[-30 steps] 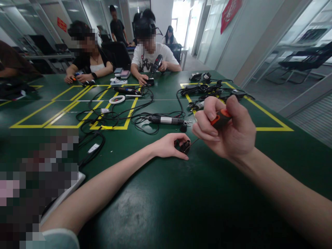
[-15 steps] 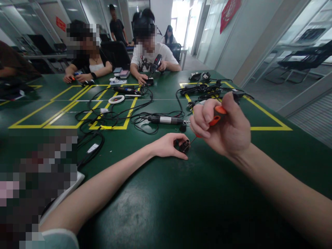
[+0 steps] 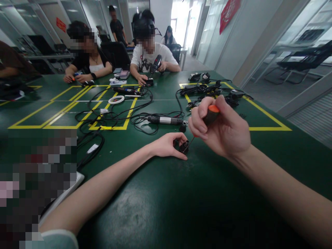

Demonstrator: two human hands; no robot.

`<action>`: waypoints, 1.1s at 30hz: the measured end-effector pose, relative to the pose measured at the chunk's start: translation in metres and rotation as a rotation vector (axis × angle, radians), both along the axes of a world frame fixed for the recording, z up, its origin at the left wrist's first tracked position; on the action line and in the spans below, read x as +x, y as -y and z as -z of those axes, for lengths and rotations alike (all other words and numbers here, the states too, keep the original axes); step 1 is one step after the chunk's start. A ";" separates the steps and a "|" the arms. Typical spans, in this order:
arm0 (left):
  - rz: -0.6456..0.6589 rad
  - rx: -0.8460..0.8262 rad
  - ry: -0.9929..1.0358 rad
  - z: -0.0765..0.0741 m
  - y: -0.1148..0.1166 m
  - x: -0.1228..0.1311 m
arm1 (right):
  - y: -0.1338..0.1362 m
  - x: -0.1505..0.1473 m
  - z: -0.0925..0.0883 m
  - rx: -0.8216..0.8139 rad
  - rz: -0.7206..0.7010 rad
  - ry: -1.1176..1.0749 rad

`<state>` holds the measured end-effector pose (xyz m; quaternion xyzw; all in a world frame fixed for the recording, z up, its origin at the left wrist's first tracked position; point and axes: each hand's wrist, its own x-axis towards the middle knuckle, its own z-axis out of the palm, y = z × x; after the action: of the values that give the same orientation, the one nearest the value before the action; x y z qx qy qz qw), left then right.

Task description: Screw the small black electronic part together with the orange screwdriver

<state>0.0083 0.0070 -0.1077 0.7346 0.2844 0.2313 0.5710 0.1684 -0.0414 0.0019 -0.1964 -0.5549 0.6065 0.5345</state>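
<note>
Left hand (image 3: 168,145) rests on green surface (image 3: 160,204), fingers pinching small black part (image 3: 184,146). Right hand (image 3: 223,129) grips orange-handled screwdriver (image 3: 210,114), shaft angled down into the part. Silver-black electric driver (image 3: 164,120) lies just beyond, among black cables (image 3: 114,116).
</note>
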 end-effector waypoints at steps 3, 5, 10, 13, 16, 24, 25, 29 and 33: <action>0.006 0.008 -0.004 0.000 0.000 0.000 | 0.000 0.001 0.001 -0.013 -0.041 0.002; 0.001 0.005 -0.011 -0.001 0.000 0.000 | -0.001 0.003 0.003 -0.015 -0.049 -0.018; 0.003 0.012 -0.015 -0.002 0.000 0.000 | 0.000 0.002 0.005 0.007 -0.033 -0.030; 0.012 0.025 -0.024 -0.001 -0.001 0.000 | 0.000 -0.001 0.002 -0.004 -0.022 0.006; 0.014 0.032 -0.016 0.000 -0.001 0.000 | -0.001 0.000 0.001 -0.018 -0.045 0.017; 0.015 0.024 -0.022 -0.001 -0.001 0.000 | -0.001 -0.001 0.005 0.049 -0.073 -0.055; 0.011 0.022 -0.024 -0.001 -0.001 0.000 | -0.001 -0.001 0.004 0.046 -0.082 -0.049; 0.008 0.011 -0.021 -0.001 -0.001 0.000 | -0.003 0.002 0.004 0.004 -0.150 -0.027; 0.004 0.025 -0.029 0.000 -0.002 0.000 | -0.003 0.004 0.006 -0.034 -0.164 -0.094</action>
<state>0.0082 0.0085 -0.1076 0.7455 0.2882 0.2228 0.5582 0.1723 -0.0386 -0.0044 -0.1304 -0.5332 0.6661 0.5051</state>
